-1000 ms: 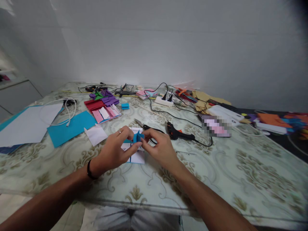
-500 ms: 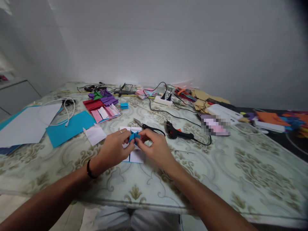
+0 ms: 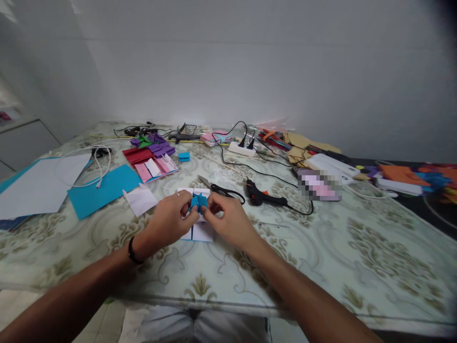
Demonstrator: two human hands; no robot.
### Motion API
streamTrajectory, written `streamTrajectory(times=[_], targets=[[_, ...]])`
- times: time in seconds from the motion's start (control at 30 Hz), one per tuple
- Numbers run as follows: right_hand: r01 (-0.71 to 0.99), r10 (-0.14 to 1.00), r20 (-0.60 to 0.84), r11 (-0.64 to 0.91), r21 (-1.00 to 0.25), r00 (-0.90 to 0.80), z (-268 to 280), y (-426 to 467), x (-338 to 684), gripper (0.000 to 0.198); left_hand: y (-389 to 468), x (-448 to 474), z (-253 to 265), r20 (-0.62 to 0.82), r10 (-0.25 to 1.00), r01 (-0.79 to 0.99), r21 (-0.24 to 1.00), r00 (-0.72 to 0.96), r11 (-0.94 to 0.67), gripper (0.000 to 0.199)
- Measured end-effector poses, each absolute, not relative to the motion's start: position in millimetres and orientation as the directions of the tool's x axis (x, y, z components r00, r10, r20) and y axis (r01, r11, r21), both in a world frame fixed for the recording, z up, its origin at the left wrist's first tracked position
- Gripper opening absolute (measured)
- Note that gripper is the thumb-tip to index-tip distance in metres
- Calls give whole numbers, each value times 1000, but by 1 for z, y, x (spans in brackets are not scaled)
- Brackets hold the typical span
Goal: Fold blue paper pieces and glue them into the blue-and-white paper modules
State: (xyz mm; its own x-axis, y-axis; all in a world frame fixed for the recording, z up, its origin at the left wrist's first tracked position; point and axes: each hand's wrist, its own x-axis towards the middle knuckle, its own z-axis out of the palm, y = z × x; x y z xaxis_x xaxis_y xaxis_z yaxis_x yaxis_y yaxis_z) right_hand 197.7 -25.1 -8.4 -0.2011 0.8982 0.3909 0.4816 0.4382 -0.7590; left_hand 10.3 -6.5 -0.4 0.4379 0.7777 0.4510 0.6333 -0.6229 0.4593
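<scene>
Between both hands is a small blue folded paper piece [image 3: 199,201] with pointed flaps. My left hand [image 3: 174,213] pinches its left side with thumb and fingers, and my right hand [image 3: 228,216] pinches its right side. Beneath the hands lies a creased white paper [image 3: 203,232] with blue edges, partly hidden by the fingers. Just beyond my right hand are black-handled scissors [image 3: 223,190], their blades pointing to the upper left. A black glue gun [image 3: 267,197] rests to the right of them.
On the left lie a blue sheet [image 3: 103,190], a white sheet [image 3: 39,190] and a small folded white paper [image 3: 140,199]. Folded pink paper [image 3: 157,169] sits behind. A power strip [image 3: 242,149] with trailing cords and a phone [image 3: 317,185] are farther right.
The blue folded piece has changed shape slightly between my fingers: its flaps look more spread and flattened. Both hands stay in nearly the same place.
</scene>
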Motion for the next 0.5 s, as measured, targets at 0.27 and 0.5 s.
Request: streamTrajectory(times=[0.27, 0.5], targets=[[509, 898, 395, 436, -742, -194, -10, -26, 197, 20, -7, 12, 2, 423, 823, 664, 494, 379, -560, 25], [524, 868, 455, 487, -699, -199, -9, -25, 197, 18, -7, 12, 1, 467, 809, 671, 475, 356, -569, 25]])
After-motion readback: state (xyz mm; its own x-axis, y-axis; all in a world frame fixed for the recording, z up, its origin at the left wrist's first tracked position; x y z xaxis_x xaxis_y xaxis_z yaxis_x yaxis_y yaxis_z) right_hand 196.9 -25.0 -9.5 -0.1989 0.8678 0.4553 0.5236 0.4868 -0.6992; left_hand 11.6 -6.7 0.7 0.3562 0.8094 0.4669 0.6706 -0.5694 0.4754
